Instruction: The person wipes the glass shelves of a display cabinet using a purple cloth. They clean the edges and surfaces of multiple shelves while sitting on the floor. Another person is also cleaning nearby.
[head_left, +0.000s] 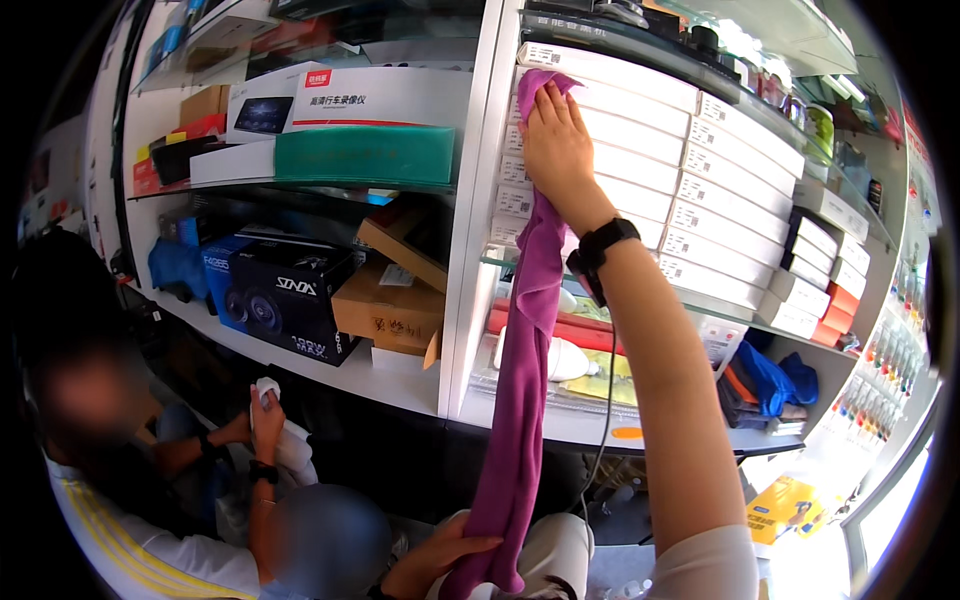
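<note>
A long purple cloth (517, 382) hangs down between my two hands. High up, my right hand (556, 142) presses its upper end flat against the front of the stacked white boxes (637, 135), fingers pointing upward. A black band (604, 244) circles the right wrist. Low in front of me, my left hand (450, 546) grips the bottom part of the cloth, thumb lying across it. Small printed labels mark the ends of the white boxes, and part of the left stack is hidden behind the cloth and my right hand.
A glass shelf (697, 311) carries the stacks, beside a white upright divider (471, 217). Left of it stand a speaker box (277, 292) and cardboard cartons (390, 307). At lower left a person (150, 540) holds a white cloth (289, 442). A thin cable (609, 405) hangs near my right arm.
</note>
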